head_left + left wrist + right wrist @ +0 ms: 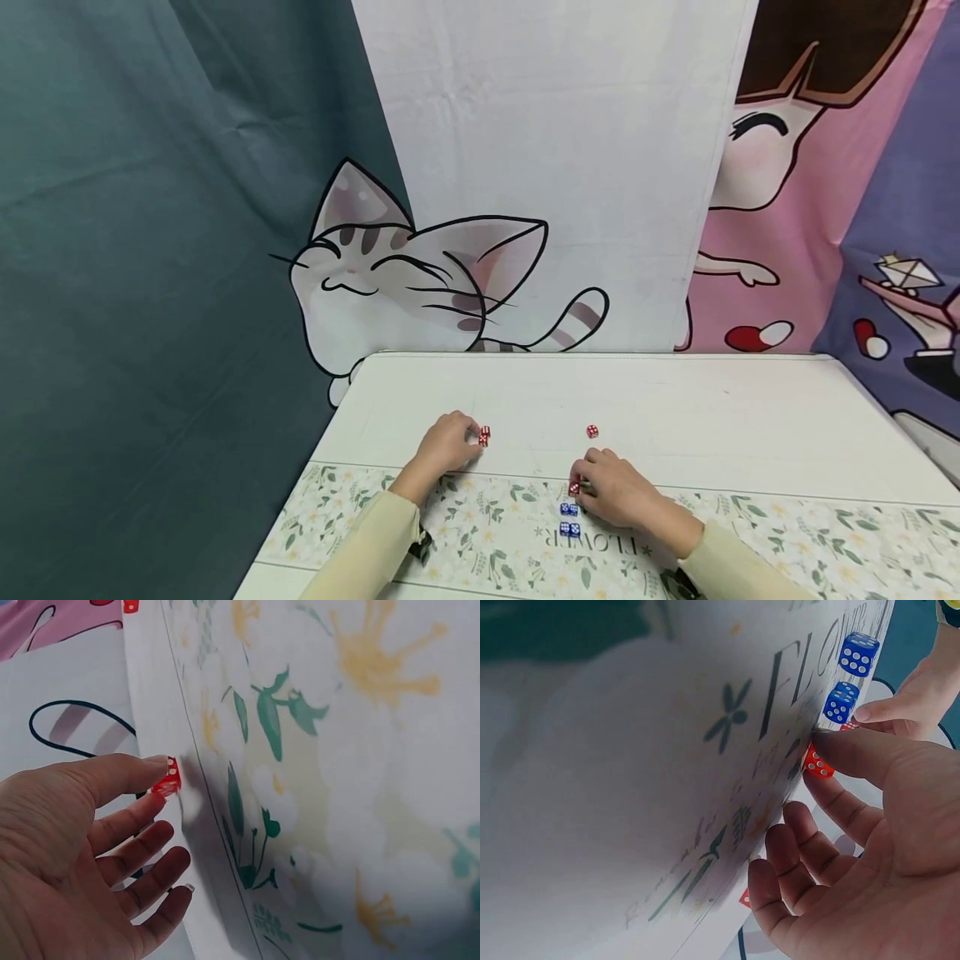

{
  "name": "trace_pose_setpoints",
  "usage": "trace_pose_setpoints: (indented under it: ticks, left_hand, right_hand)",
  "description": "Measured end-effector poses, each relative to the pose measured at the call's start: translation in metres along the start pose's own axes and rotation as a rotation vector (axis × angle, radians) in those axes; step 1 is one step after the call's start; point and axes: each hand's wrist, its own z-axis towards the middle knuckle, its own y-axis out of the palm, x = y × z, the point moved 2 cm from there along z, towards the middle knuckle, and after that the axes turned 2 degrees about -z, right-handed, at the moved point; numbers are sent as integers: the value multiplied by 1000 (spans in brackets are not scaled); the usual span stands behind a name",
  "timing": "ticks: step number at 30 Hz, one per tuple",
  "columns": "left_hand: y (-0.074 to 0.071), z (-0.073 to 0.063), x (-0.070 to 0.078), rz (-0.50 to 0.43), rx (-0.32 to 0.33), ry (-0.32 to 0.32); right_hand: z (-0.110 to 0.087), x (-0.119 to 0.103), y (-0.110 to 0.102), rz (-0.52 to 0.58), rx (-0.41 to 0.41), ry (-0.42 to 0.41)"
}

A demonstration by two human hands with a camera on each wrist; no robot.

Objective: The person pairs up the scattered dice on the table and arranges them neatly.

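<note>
Near the table's middle left, my left hand [448,442] pinches red dice between thumb and index finger. Two red dice [483,436] show at its fingertips in the head view; the left wrist view has a red die [171,769] between thumb and index, the other fingers spread loosely. My right hand [617,490] holds another red die [819,761] between thumb and index finger, low over the flowered strip. Just in front of that die are blue dice [569,529] with white pips, in two side-by-side pairs. Beyond the right hand lies a single red die [592,432].
The white table [712,417] carries a flower-patterned band [787,533] with printed lettering. Behind it hangs a cloth backdrop [555,125] with a cartoon cat. A dark green cloth [150,333] hangs on the left.
</note>
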Motion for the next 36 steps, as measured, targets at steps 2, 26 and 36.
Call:
trace_pose_setpoints:
  ticks: [2, 26, 36]
  left_hand:
    - [2, 2, -1, 1, 0, 0]
    - [9, 1, 3, 28, 18, 33]
    - [13, -7, 14, 57, -2, 63]
  right_hand:
    - [0, 0, 0, 2, 2, -1]
    - [0, -2, 0, 12, 15, 6]
    - [-1, -2, 1, 10, 16, 13]
